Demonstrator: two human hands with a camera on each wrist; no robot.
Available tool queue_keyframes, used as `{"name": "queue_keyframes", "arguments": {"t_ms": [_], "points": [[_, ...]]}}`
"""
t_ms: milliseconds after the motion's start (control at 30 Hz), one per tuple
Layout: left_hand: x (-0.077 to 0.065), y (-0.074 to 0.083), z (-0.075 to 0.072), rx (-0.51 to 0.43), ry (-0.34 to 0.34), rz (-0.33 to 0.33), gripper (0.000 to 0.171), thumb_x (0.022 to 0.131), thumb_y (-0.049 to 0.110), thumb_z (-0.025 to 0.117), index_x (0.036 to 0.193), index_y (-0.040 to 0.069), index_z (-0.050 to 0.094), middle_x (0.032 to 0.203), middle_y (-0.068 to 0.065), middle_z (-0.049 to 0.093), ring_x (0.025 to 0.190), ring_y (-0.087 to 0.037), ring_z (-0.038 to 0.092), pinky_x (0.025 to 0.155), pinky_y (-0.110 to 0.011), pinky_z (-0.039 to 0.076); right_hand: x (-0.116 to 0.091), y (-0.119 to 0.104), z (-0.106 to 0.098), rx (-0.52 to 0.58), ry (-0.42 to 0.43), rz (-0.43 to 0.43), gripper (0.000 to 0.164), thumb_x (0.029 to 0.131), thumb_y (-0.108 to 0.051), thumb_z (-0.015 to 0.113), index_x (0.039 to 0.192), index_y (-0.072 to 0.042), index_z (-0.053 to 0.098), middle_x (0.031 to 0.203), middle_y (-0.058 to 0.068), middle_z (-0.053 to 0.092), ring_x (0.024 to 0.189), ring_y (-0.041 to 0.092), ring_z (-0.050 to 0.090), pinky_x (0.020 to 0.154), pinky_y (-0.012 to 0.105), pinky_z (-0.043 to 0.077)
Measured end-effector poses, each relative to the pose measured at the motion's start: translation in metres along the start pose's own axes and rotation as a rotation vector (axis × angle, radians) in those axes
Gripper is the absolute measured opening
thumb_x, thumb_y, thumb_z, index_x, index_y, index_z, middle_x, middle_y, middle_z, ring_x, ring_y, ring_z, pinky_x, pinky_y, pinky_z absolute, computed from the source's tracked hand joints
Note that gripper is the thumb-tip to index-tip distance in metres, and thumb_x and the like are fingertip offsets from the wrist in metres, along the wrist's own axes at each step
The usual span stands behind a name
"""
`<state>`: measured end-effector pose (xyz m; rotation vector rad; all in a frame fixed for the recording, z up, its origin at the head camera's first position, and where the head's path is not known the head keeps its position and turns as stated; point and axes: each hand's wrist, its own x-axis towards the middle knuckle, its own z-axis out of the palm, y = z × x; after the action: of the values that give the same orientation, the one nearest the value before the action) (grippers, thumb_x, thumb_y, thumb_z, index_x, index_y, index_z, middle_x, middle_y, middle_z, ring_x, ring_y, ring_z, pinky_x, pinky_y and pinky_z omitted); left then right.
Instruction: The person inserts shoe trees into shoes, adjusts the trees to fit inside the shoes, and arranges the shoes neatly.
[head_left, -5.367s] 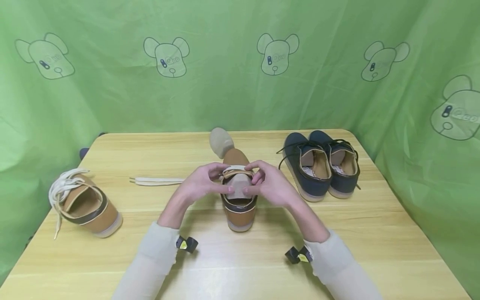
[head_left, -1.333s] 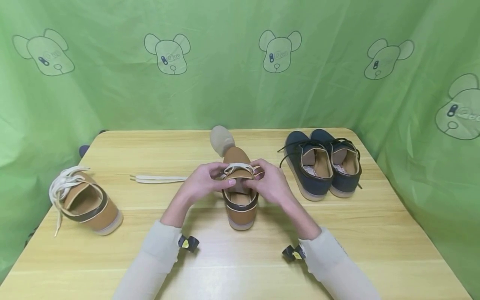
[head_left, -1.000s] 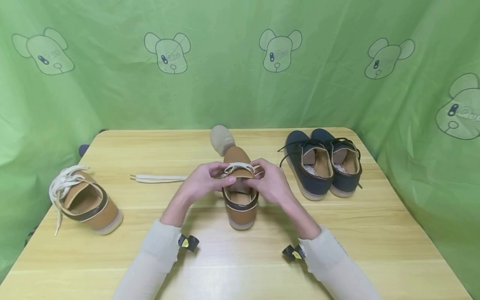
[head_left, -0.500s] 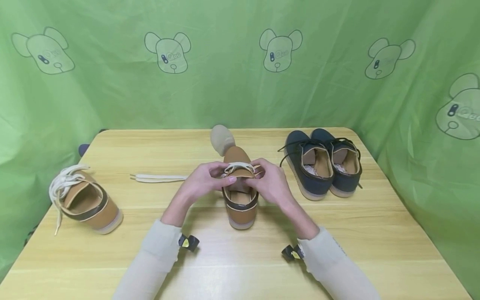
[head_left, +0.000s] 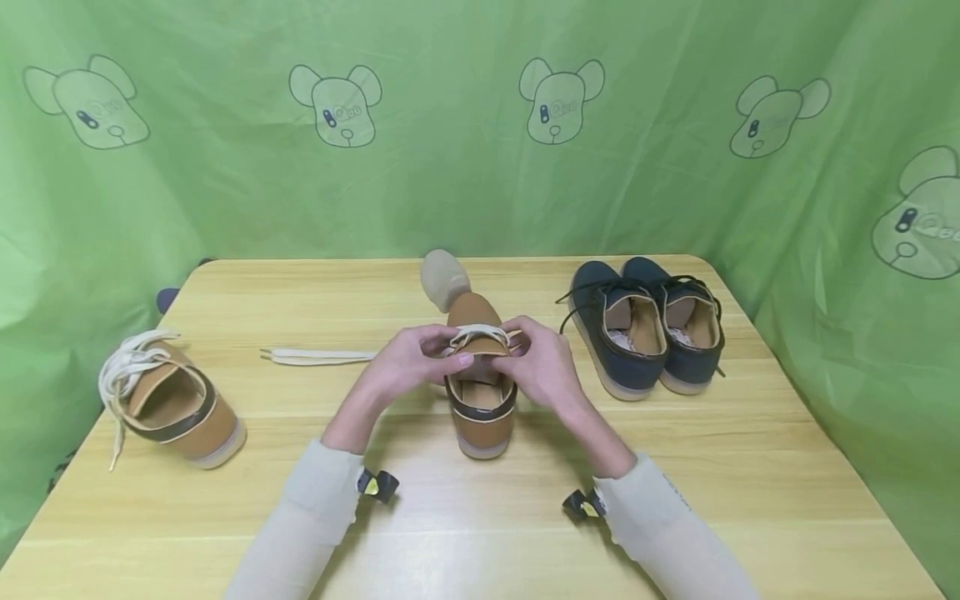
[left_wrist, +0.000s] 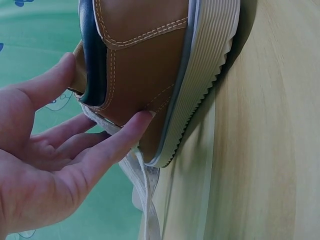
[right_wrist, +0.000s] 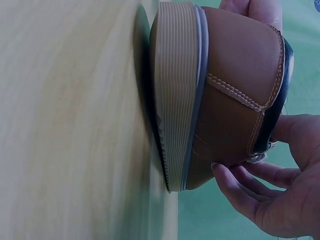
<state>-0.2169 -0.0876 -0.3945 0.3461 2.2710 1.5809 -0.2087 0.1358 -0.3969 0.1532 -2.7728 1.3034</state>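
- My left hand (head_left: 405,364) and right hand (head_left: 542,367) meet at the centre of the head view, over the laced top of the tan shoe (head_left: 478,408), fingers curled in from both sides.
- Both hands pinch the cream lace (head_left: 472,336) where it crosses the shoe's opening; my left thumb lies across the tongue.
- In the left wrist view my left hand (left_wrist: 55,170) has its fingers (left_wrist: 120,140) resting against the shoe's (left_wrist: 150,75) leather side, with the lace (left_wrist: 142,185) trailing down past them.
- In the right wrist view my right hand (right_wrist: 272,200) has its fingertips (right_wrist: 225,180) touching the shoe's (right_wrist: 225,90) side near the ribbed sole.
- The shoe stands upright on its sole on the table (head_left: 525,517), heel toward me, toe pointing to the upper centre of the frame.
- Just beyond its toe lies a beige insole (head_left: 442,279).
- A loose lace (head_left: 318,357) lies flat on the table left of my left hand.
- At the far left edge the second tan shoe (head_left: 168,400) lies tilted, its laces hanging loose.
- To the upper right, near my right hand, a pair of dark shoes (head_left: 645,333) stands side by side.
- A green curtain (head_left: 480,125) with bear heads fills the top of the frame.
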Motion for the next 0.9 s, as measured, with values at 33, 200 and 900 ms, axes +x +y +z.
{"name": "queue_keyframes", "arguments": {"t_ms": [33,200,900], "points": [[0.0001,0.0000,0.0004,-0.004,-0.004,0.002,0.061,0.088,0.039,0.080,0.140,0.016,0.060,0.142,-0.009,0.063,0.124,-0.024,0.064,0.106,-0.043,0.052,0.0000,0.0003,0.0002,-0.003,0.002,-0.001,0.042,0.078,-0.018,0.085,0.117,-0.013,0.071,0.101,0.010,0.077,0.088,0.024,0.073,0.078,0.039,0.061],[-0.0004,0.0007,0.0014,-0.012,-0.015,0.008,0.058,0.089,0.036,0.079,0.140,0.015,0.060,0.141,-0.009,0.063,0.120,-0.023,0.067,0.100,-0.039,0.056,0.0006,0.0014,0.0014,-0.013,0.016,-0.005,0.041,0.078,-0.017,0.086,0.116,-0.013,0.072,0.099,0.009,0.077,0.086,0.022,0.073,0.077,0.038,0.060],[0.0005,-0.0003,0.0025,-0.087,-0.036,-0.009,0.062,0.089,0.032,0.079,0.143,0.012,0.056,0.144,-0.013,0.060,0.108,-0.031,0.072,0.089,-0.036,0.061,0.0013,0.0024,0.0036,-0.006,0.033,-0.010,0.042,0.076,-0.012,0.087,0.115,-0.013,0.071,0.099,0.010,0.077,0.086,0.022,0.073,0.077,0.039,0.061]]}}
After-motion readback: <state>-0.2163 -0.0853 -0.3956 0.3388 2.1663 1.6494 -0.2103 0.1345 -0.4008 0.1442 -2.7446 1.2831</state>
